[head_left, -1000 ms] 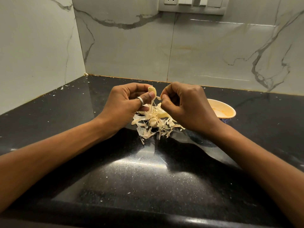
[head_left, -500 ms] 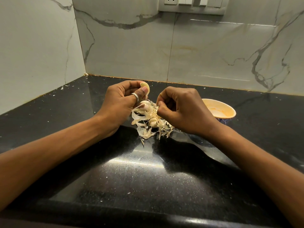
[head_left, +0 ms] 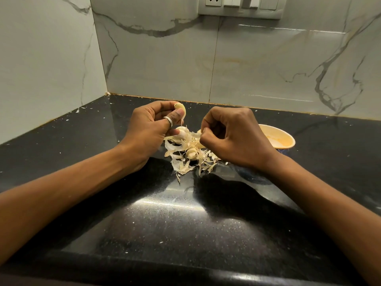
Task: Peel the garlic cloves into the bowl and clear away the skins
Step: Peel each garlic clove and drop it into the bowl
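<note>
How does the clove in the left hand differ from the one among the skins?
The held clove is raised, pinched by the left hand; the lying clove rests among skins. A skin strip hangs from the held clove; skins partly cover the lying clove. Both are pale.

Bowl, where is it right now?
In the head view, the bowl sits on the counter at the right, partly hidden behind the right hand and right of the skins.
</note>
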A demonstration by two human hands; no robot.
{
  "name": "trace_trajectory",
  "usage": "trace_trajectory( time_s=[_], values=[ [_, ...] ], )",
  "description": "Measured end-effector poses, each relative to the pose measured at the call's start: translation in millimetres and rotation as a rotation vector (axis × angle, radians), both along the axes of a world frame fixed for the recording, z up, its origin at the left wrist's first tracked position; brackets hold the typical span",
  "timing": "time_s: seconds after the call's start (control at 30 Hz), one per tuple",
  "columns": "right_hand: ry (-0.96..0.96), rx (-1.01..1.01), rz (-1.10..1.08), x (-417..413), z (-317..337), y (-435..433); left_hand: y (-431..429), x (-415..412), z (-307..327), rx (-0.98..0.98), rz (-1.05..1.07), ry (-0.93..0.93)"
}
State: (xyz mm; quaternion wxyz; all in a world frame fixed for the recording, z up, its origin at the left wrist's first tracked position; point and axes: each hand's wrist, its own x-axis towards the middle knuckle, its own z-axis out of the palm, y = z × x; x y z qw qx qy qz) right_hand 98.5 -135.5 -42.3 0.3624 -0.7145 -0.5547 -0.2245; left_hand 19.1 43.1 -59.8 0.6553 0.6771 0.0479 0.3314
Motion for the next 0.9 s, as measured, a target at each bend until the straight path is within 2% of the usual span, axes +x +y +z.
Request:
trace_trajectory(
  time_s=[0.2, 0.53, 0.9],
  values=[
    [-0.084, -0.026, -0.055, 4.1, 0.6, -1.6, -3.0, -1.9, 1.3, -0.002, -0.039, 0.003],
    [-0.123, -0.098, -0.086, 11.0, -2.7, -2.1, -3.8, -4.0, 0.5, 0.047, -0.079, 0.003],
    [-0.163, -0.020, -0.129, 12.5, -2.6, 0.0, -3.7, -3.8, -5.0, 0.314, -0.144, -0.002]
  ],
)
